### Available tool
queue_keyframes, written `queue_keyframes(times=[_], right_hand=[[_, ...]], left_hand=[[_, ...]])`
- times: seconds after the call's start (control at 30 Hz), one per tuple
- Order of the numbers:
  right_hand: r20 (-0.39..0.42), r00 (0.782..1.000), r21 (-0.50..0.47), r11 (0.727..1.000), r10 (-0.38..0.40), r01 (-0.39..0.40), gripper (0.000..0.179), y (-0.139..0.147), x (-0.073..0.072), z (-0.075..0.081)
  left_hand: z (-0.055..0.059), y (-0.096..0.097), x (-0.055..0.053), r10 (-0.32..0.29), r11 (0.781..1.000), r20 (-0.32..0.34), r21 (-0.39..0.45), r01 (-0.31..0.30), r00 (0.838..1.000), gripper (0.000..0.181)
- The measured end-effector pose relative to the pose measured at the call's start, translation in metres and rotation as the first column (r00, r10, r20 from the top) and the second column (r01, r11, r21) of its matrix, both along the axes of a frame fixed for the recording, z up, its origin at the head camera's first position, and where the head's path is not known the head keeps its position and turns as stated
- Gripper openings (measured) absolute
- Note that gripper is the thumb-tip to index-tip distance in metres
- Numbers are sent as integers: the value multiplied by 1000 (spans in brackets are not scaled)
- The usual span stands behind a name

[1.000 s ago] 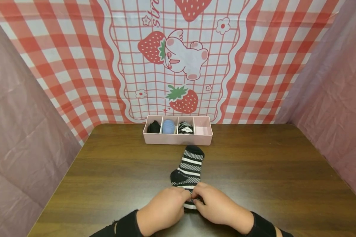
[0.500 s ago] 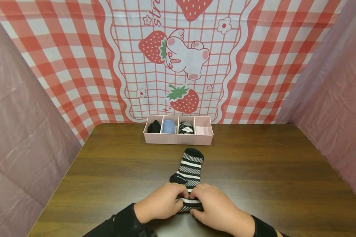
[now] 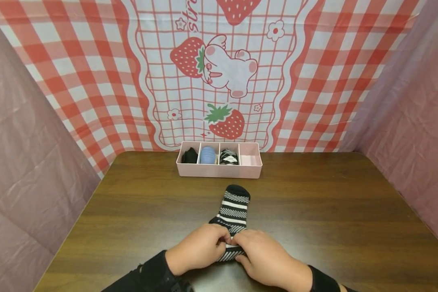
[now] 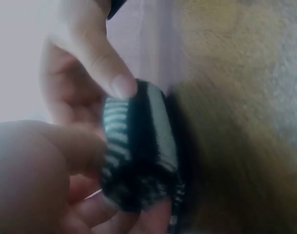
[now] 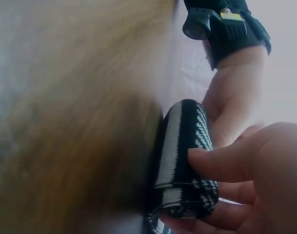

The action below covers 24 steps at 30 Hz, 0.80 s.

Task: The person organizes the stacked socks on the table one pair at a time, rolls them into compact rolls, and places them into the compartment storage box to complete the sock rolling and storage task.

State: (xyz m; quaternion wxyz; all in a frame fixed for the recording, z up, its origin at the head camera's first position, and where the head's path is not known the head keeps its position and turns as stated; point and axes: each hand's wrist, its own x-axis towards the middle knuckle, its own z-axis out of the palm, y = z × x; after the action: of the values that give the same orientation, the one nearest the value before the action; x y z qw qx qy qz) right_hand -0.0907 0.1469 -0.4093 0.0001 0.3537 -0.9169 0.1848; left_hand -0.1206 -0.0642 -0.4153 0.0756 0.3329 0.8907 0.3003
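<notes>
A black sock (image 3: pixel 234 210) with white and grey stripes lies on the table, toe pointing away from me and heel to the left. Its near end is wound into a thick roll (image 5: pixel 175 146), whose spiral end shows in the right wrist view. My left hand (image 3: pixel 201 246) pinches the left end of this roll, thumb on the near side. At the other end my right hand (image 3: pixel 265 256) grips it the same way, the thumb (image 5: pixel 207 163) pressed on the striped knit. The fingertips of both hands nearly meet over the sock. Part of the heel is hidden behind my left hand.
A pink divided box (image 3: pixel 219 171) stands at the table's back edge. Its compartments hold a black bundle (image 3: pixel 190 156), a blue bundle (image 3: pixel 208 155) and a black-and-white argyle bundle (image 3: pixel 228 157); the rightmost compartment shows its bare floor. A checked strawberry cloth (image 3: pixel 314 81) hangs behind.
The near end of the sock has been wound further into a roll under both hands. The toe has shifted slightly toward me, away from the box.
</notes>
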Motion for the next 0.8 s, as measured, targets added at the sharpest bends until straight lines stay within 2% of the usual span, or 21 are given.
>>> queue_keyframes(times=[0.07,0.17,0.3,0.43,0.57,0.7,0.8], right_hand=[[29,1000,-22,1000,-6,6,21,1,-1,-2],[110,994,-60,998,-11,17,18,3,-4,-3],[243,970,-113,993,-12,41,13,6,-8,-3],[291,957,-146,987,-23,68,7,6,-10,-2],[289,957,-161,983,-36,86,6,6,-11,-3],[318,947,-157,982,-51,106,3,6,-13,-5],[295,954,-147,984,-50,98,2,6,-13,-6]], left_hand=[[2,2,4,9,999,-89,-31,-11,996,17],[6,3,12,6,998,-198,-54,-17,980,15],[13,5,21,-31,996,-283,-88,6,959,11],[20,6,27,-79,988,-307,-152,32,949,15],[24,6,31,-110,980,-322,-191,49,940,21],[22,6,32,-122,978,-344,-204,53,931,24],[16,6,28,-122,979,-354,-198,53,927,27]])
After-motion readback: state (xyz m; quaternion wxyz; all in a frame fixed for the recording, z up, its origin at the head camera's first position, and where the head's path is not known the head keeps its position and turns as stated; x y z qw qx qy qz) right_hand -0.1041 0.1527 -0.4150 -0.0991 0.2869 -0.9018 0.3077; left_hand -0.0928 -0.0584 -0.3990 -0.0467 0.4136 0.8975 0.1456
